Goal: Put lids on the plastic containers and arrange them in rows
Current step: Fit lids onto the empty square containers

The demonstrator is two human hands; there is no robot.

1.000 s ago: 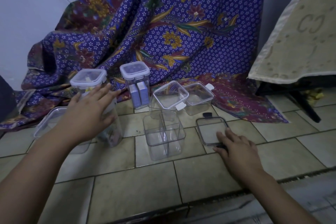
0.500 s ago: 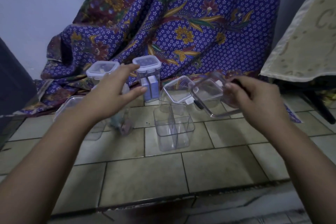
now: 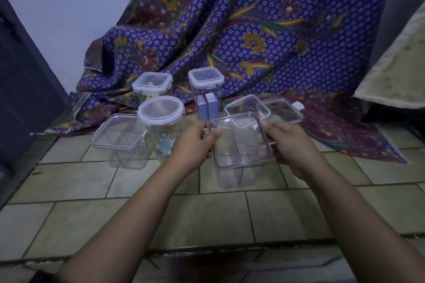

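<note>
A clear square lid [image 3: 239, 140] lies over the top of a clear divided container [image 3: 236, 174] on the tiled floor. My left hand [image 3: 195, 142] pinches the lid's left edge and my right hand [image 3: 287, 145] grips its right edge. To the left stands another clear divided container [image 3: 119, 140] without a lid. A round-lidded jar [image 3: 161, 110] stands beside it. Behind are two square-lidded jars, the left square-lidded jar [image 3: 152, 81] and the right square-lidded jar [image 3: 206, 79]. Two low lidded boxes, the near low box [image 3: 247, 105] and the far low box [image 3: 284, 110], sit behind the held lid.
A purple flowered cloth [image 3: 253, 30] drapes down behind the containers and onto the floor. A beige mat [image 3: 395, 71] hangs at the right. A dark panel [image 3: 23, 89] stands at the left. The tiled floor [image 3: 161, 213] ends at a step edge near me.
My right hand picked the lid up from the floor and brought it over the divided container. My left hand left the round jar and took the lid's left edge.
</note>
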